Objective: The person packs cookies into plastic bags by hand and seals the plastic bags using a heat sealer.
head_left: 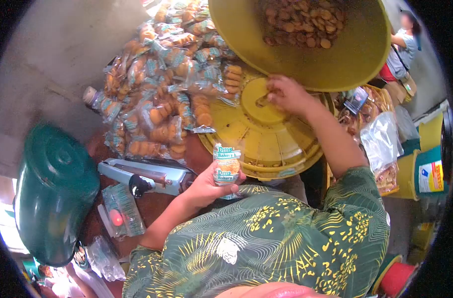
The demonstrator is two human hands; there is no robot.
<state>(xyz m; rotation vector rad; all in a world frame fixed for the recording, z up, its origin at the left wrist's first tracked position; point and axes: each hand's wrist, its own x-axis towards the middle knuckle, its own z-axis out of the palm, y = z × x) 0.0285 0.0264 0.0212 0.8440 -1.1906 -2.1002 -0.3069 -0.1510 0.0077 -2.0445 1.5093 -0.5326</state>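
My left hand [211,181] is closed around a small clear plastic bag of cookies [228,164], held upright in front of my chest. Teal print on the bag reads "Dms Bakery". Over the round yellow lid [296,149], near its raised centre, my right hand [288,94] has its fingers curled together; whatever they hold, if anything, is too small to make out. Just beyond that hand, a big yellow basin [365,54] leans with loose round cookies [306,22] inside. Many filled cookie packs [157,109] are heaped to the left of the lid.
A light-blue bag sealer [147,176] lies left of my left hand, with flat printed bags [125,208] beside it. Farther left is a dark green tub [55,193]. On the right are clear plastic bags [380,134] and a yellow bucket [407,174]. Another person [407,44] is at upper right.
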